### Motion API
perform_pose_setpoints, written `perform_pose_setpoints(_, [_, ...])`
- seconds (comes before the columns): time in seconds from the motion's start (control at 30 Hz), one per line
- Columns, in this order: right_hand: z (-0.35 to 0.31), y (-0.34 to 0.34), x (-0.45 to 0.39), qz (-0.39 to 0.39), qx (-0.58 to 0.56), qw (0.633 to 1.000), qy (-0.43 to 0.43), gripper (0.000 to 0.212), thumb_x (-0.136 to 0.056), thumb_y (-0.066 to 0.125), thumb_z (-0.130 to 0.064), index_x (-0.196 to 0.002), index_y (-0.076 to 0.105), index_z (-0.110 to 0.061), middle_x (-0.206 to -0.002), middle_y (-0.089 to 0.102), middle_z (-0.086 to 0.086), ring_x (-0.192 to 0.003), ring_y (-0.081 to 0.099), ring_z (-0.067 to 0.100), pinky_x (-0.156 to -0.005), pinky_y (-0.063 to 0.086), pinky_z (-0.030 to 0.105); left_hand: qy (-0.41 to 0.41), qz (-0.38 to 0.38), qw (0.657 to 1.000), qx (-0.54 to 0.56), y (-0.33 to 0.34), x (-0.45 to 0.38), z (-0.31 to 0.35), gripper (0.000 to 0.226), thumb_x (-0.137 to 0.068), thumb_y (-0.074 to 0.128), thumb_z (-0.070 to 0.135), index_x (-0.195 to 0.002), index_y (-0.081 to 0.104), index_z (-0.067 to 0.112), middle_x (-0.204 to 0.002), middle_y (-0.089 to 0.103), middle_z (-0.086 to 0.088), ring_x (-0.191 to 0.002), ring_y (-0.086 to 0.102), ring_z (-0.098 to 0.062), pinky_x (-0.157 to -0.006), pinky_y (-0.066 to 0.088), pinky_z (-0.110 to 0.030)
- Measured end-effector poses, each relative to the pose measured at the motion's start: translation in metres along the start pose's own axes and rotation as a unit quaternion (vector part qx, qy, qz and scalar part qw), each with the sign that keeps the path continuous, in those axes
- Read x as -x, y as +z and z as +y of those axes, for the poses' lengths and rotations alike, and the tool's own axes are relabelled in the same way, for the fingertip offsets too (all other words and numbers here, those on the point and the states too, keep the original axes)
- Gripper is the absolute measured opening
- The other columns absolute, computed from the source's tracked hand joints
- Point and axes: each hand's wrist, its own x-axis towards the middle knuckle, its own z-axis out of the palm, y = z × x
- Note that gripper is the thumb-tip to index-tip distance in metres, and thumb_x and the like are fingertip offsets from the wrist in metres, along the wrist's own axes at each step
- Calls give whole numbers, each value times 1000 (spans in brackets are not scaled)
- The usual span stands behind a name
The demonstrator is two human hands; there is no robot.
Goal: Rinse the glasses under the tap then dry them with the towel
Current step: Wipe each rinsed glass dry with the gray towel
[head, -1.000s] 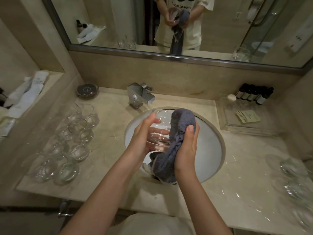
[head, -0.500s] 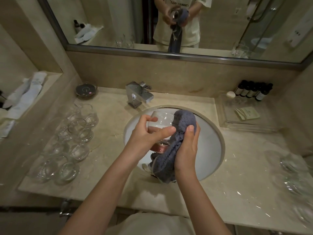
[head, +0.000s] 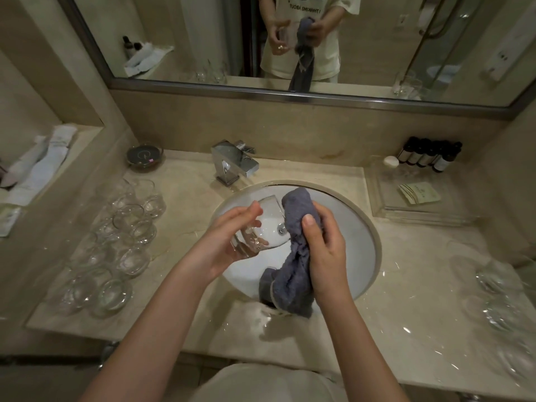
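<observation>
1. Glass, clear, centre of frame over the sink. Held tilted; its outline is hard to trace against the white bowl, and the base is partly hidden by fingers.
2. Towel, grey, just right of the glass, bunched; top edge touches the glass rim area, lower end hangs into the sink. Mid part hidden by the hand gripping it.
3. Left hand: fingers curled round the glass, gripping it from the left side.
4. Right hand: closed round the towel, thumb on top.
5. Tap, chrome, above centre; can't tell if water runs.
6. Glasses, left group, on counter, lower left; count unclear, they overlap.
7. Glasses, right group, right edge; blurred, partly cut off.
8. Bottles, dark, upper right.
</observation>
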Motion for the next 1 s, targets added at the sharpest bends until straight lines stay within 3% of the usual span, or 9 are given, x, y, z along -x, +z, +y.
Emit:
perform_pose_setpoints(0.17, [-6, -5, 0, -135, 50, 990, 15, 42, -73, 60, -55, -112, 59, -40, -106, 69, -19, -102, 62, -1, -84, 43, 11, 49, 74, 995, -52, 2, -6, 10, 54, -76, 57, 64, -93, 65, 13, -78, 68, -5, -55, 62, -19, -51, 50, -24])
perform_pose_setpoints(0.33, [-3, 3, 4, -227, 62, 970, 55, 50, -64, 81, -32, -108, 60, -42, -104, 70, -24, -103, 64, -3, -85, 47, 12, 132, 92, 979, -124, 5, -14, 19, 28, -93, 61, 31, -77, 64, 8, -60, 66, 5, -52, 59, -15, -50, 45, -20])
perform_pose_setpoints(0.43, [6, 9, 7, -261, 95, 958, 72, 45, -70, 79, -32, -108, 60, -44, -104, 70, -24, -104, 63, -5, -87, 46, 13, 170, 54, 957, -229, 7, -20, 20, 25, -90, 67, 16, -66, 64, 9, -55, 66, 7, -54, 64, -8, -59, 47, -20])
perform_pose_setpoints(0.5, [11, 9, 8, -260, 64, 959, 89, 39, -72, 76, -28, -108, 64, -37, -101, 72, -19, -102, 64, -2, -86, 46, 15, 190, 46, 939, -282, 9, -22, 18, 27, -88, 69, 14, -62, 64, 12, -56, 67, 6, -54, 64, -4, -59, 47, -17])
perform_pose_setpoints(0.6, [12, 4, 4, -278, 9, 953, 121, 32, -74, 73, -21, -105, 69, -19, -92, 72, -9, -91, 65, 4, -82, 46, 19, 256, 53, 921, -290, 9, -19, 8, 25, -85, 70, 22, -62, 64, 14, -59, 68, 4, -51, 60, -2, -56, 43, -18])
perform_pose_setpoints(0.73, [10, -2, 1, -303, -33, 939, 157, 28, -76, 68, -16, -104, 69, -10, -86, 70, -4, -82, 62, 7, -79, 48, 22, 374, 71, 882, -277, 4, -20, -9, 24, -77, 58, 44, -70, 66, 22, -66, 69, -1, -61, 64, -20, -61, 51, -35])
perform_pose_setpoints(0.83, [14, 3, 5, -249, -6, 959, 135, 33, -76, 68, -16, -105, 67, 0, -92, 70, 2, -88, 63, 10, -83, 49, 26, 269, 82, 923, -264, 1, -22, -3, 44, -69, 58, 65, -90, 65, 27, -71, 69, 4, -67, 67, -13, -65, 52, -35])
perform_pose_setpoints(0.93, [19, 11, 11, -176, 120, 974, 73, 20, -79, 74, -25, -99, 72, -26, -87, 72, -13, -88, 64, -1, -82, 51, 23, 72, 39, 954, -289, 6, -12, 19, 74, -59, 59, 81, -104, 66, 23, -98, 69, -3, -59, 62, -12, -49, 50, -28])
perform_pose_setpoints(1.0, [22, 15, 14, -153, 199, 967, 35, 32, -78, 69, -41, -109, 69, -32, -97, 73, -13, -97, 66, 1, -87, 52, 28, 91, 40, 932, -348, 13, -10, 24, 64, -68, 55, 76, -102, 66, 23, -97, 67, 3, -56, 62, -14, -47, 48, -26])
